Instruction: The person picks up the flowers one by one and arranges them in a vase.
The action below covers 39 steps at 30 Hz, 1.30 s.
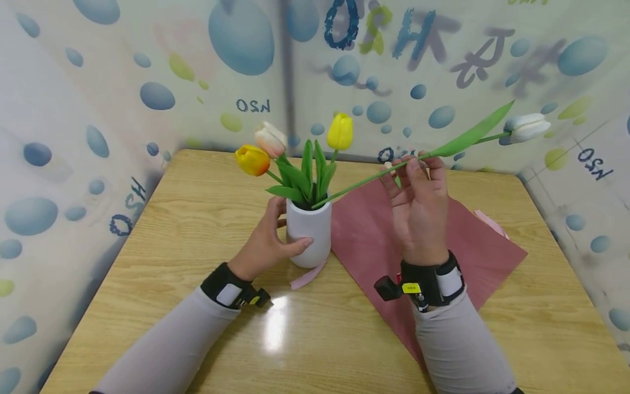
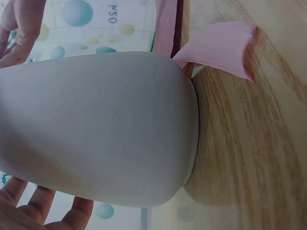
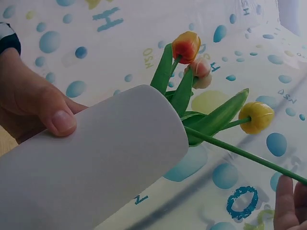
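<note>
A white vase [image 1: 309,232] stands upright on the table, gripped at its left side by my left hand [image 1: 268,238], thumb across the front and fingers behind. In it are an orange-yellow tulip [image 1: 252,160], a pale pink tulip [image 1: 270,139] and a yellow tulip [image 1: 340,131] with green leaves. My right hand [image 1: 420,208] pinches the green stem of a white tulip [image 1: 529,128], held slanting with its bloom out to the upper right. The lower end of that stem [image 3: 230,147] is at the vase's mouth.
Dark pink wrapping paper [image 1: 484,254] lies on the wooden table [image 1: 216,219] under and right of my right hand. A pink ribbon [image 2: 220,50] trails beside the vase's base. Behind the table hangs a patterned curtain [image 1: 182,49].
</note>
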Each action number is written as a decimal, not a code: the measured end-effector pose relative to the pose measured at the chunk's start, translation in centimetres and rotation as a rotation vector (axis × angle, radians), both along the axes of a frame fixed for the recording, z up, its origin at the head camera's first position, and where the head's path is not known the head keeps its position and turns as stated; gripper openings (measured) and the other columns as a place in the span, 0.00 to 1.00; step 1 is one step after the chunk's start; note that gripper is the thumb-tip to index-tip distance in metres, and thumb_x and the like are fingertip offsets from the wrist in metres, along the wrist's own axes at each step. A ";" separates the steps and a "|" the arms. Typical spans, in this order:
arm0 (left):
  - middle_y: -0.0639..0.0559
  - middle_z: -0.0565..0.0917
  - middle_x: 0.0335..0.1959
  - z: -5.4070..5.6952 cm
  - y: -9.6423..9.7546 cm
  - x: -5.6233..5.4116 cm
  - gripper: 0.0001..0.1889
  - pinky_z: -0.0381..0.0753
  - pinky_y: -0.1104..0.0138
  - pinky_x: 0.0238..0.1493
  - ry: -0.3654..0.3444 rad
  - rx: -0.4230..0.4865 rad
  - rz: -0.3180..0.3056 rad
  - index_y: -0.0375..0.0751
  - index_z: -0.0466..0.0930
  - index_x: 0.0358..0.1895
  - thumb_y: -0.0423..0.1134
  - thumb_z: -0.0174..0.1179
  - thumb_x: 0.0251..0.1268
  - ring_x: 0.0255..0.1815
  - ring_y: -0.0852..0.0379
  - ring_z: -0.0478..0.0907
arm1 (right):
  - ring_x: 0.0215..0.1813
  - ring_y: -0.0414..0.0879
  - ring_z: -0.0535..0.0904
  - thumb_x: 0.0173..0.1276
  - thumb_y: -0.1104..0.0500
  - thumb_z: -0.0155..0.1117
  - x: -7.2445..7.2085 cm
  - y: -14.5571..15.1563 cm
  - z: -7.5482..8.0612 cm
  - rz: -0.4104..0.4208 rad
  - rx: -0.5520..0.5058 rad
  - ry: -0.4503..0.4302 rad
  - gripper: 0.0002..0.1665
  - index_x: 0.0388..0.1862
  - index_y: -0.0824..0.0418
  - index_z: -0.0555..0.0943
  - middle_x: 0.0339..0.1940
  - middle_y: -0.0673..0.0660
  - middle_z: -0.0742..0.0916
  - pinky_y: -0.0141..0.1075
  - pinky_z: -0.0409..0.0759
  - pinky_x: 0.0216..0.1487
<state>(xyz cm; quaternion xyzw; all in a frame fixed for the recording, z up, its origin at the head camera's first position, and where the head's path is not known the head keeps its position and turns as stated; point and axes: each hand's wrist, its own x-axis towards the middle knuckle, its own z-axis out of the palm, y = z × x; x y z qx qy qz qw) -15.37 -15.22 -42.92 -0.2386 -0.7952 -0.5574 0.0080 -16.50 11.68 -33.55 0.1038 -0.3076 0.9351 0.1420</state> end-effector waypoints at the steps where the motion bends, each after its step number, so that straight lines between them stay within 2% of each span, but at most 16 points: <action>1: 0.48 0.72 0.69 0.0 0.0 0.0 0.43 0.72 0.40 0.69 0.002 -0.003 0.001 0.45 0.55 0.73 0.35 0.75 0.60 0.70 0.46 0.70 | 0.47 0.49 0.83 0.77 0.68 0.61 0.1 -0.2 0.0 -0.019 0.037 0.011 0.07 0.49 0.61 0.75 0.44 0.58 0.82 0.41 0.89 0.50; 4: 0.48 0.71 0.69 0.0 0.0 0.0 0.44 0.72 0.40 0.70 0.002 -0.009 0.003 0.46 0.55 0.73 0.35 0.75 0.60 0.70 0.46 0.70 | 0.47 0.49 0.84 0.77 0.69 0.59 0.3 -0.8 0.3 -0.043 0.109 0.049 0.08 0.51 0.62 0.75 0.43 0.57 0.82 0.42 0.89 0.51; 10: 0.48 0.71 0.69 0.0 0.0 0.0 0.43 0.72 0.39 0.70 -0.005 -0.009 0.001 0.46 0.55 0.72 0.35 0.75 0.60 0.70 0.46 0.70 | 0.46 0.49 0.85 0.77 0.73 0.54 0.7 -2.2 0.5 -0.022 0.242 0.136 0.09 0.50 0.64 0.74 0.44 0.58 0.83 0.44 0.90 0.50; 18: 0.47 0.71 0.69 0.0 0.0 0.0 0.44 0.71 0.39 0.70 0.000 -0.003 -0.004 0.45 0.55 0.73 0.35 0.75 0.60 0.70 0.45 0.70 | 0.49 0.48 0.85 0.77 0.72 0.56 1.1 -3.4 -0.1 -0.048 0.578 0.198 0.12 0.52 0.58 0.77 0.45 0.54 0.85 0.45 0.89 0.53; 24: 0.48 0.72 0.68 0.0 0.0 0.0 0.43 0.72 0.40 0.69 -0.001 -0.001 0.002 0.45 0.56 0.72 0.35 0.75 0.59 0.69 0.47 0.70 | 0.48 0.49 0.85 0.76 0.72 0.58 1.3 -4.0 -0.4 -0.039 0.758 0.191 0.13 0.52 0.55 0.78 0.45 0.53 0.85 0.43 0.89 0.53; 31: 0.47 0.72 0.69 0.1 0.0 0.0 0.43 0.72 0.39 0.69 0.007 -0.005 0.004 0.45 0.55 0.72 0.35 0.75 0.59 0.69 0.46 0.71 | 0.50 0.49 0.85 0.75 0.75 0.58 1.3 -4.0 -0.2 -0.031 0.912 0.250 0.13 0.56 0.74 0.73 0.47 0.49 0.83 0.39 0.88 0.54; 34: 0.48 0.71 0.69 -0.1 0.0 -0.1 0.44 0.72 0.39 0.69 0.005 -0.009 0.006 0.45 0.55 0.73 0.35 0.75 0.59 0.69 0.45 0.70 | 0.50 0.48 0.85 0.74 0.74 0.59 1.3 -4.0 0.0 -0.058 0.977 0.270 0.14 0.56 0.76 0.73 0.47 0.49 0.83 0.39 0.88 0.52; 39: 0.48 0.71 0.69 -0.1 0.0 0.0 0.44 0.72 0.38 0.69 0.005 -0.011 0.005 0.46 0.54 0.73 0.36 0.75 0.59 0.69 0.44 0.70 | 0.49 0.46 0.85 0.74 0.71 0.63 1.3 -4.0 0.5 -0.098 1.085 0.273 0.12 0.53 0.71 0.75 0.47 0.57 0.84 0.38 0.88 0.50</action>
